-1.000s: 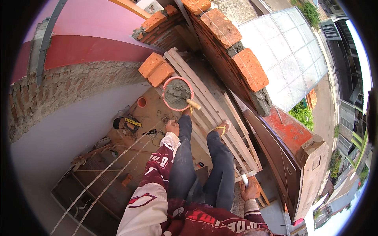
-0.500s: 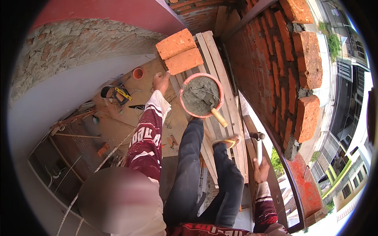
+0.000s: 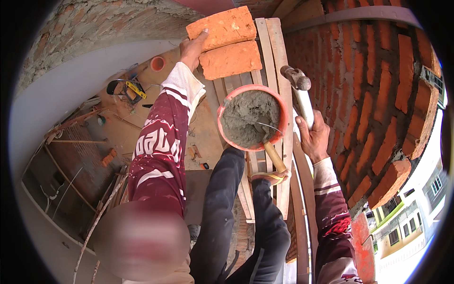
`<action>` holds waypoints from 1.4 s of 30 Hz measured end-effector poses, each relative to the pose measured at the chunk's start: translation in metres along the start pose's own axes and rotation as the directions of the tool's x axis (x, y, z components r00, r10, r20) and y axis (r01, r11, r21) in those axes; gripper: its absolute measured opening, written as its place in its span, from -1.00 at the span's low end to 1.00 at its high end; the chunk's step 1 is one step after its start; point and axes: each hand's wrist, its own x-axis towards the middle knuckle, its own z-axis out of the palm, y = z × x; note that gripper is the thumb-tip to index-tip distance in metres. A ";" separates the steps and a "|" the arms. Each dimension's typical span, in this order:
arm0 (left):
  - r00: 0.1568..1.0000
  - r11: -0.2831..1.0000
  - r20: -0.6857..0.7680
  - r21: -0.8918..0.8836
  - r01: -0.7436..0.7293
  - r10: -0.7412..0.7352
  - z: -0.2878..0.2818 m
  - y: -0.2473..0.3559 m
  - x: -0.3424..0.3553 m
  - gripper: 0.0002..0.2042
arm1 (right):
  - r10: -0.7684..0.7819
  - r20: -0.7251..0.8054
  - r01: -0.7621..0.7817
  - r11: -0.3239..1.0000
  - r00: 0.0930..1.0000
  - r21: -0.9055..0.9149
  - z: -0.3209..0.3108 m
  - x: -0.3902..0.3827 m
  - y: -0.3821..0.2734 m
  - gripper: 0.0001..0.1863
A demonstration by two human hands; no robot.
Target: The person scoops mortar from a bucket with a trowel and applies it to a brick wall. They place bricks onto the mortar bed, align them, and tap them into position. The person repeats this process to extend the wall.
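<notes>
My left hand [image 3: 191,51] grips the left end of the farther orange brick [image 3: 222,29], its thumb over the edge. A second brick [image 3: 231,59] lies right against it on the near side. Below them stands an orange-rimmed bucket [image 3: 284,118] of wet grey mortar [image 3: 246,111]. A trowel's wooden handle [image 3: 275,157] sticks out over the bucket's near rim; its blade is sunk in the mortar. My right hand [image 3: 314,137] is closed around the pale handle of a hammer [image 3: 299,80], held upright with its metal head up, to the right of the bucket.
A partly built brick wall [image 3: 359,104] rises on the right, stepped at its outer end. Wooden planks [image 3: 279,52] carry bricks, bucket and my foot. Far below at left, the floor holds a yellow level [image 3: 136,90], an orange pot [image 3: 157,64] and scattered tools.
My left hand has moved from beside the bricks onto the farther one. My right hand has raised the hammer up beside the wall. The view has shifted, showing more of the wall.
</notes>
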 end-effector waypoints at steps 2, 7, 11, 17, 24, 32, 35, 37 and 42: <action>1.000 1.000 -0.022 0.023 0.017 -0.017 0.003 0.004 -0.003 -0.44 | 0.052 0.109 -0.047 0.998 0.993 -0.044 0.015 0.036 -0.011 -0.56; 0.986 0.985 -0.167 0.166 0.054 -0.026 0.018 0.014 -0.017 -0.50 | 0.054 0.130 -0.032 0.986 0.990 -0.163 0.055 0.101 -0.050 -0.50; 0.971 0.985 -0.234 0.144 0.093 -0.057 0.037 0.022 -0.039 -0.54 | 0.091 0.174 -0.067 0.989 0.980 -0.134 0.081 0.130 -0.067 -0.49; 0.970 0.985 -0.240 0.161 0.064 -0.023 0.041 0.029 -0.055 -0.47 | 0.077 0.217 -0.018 0.965 0.973 -0.263 0.099 0.149 -0.062 -0.51; 0.946 0.940 -0.111 -0.192 0.281 -0.306 0.027 0.032 -0.027 -0.37 | 0.127 0.301 -0.096 0.989 0.945 -0.117 0.087 0.151 -0.061 -0.48; 0.944 0.913 0.303 -0.334 0.232 -0.129 0.004 0.005 -0.036 -0.41 | 0.152 0.274 -0.087 0.968 0.950 -0.235 0.071 0.147 -0.081 -0.47; 0.967 0.953 0.243 -0.268 0.144 -0.077 0.004 0.000 -0.054 -0.39 | 0.116 0.269 -0.057 0.974 0.956 -0.218 0.052 0.129 -0.106 -0.51; 0.978 0.968 0.203 -0.232 0.099 -0.051 0.000 0.001 -0.059 -0.36 | -0.144 0.079 0.144 0.990 0.986 0.009 0.037 0.111 -0.117 -0.60; 0.971 0.982 0.210 -0.125 0.138 -0.110 -0.019 -0.001 -0.053 -0.38 | -0.405 -0.411 0.573 0.656 0.817 0.491 0.047 0.112 -0.110 -0.76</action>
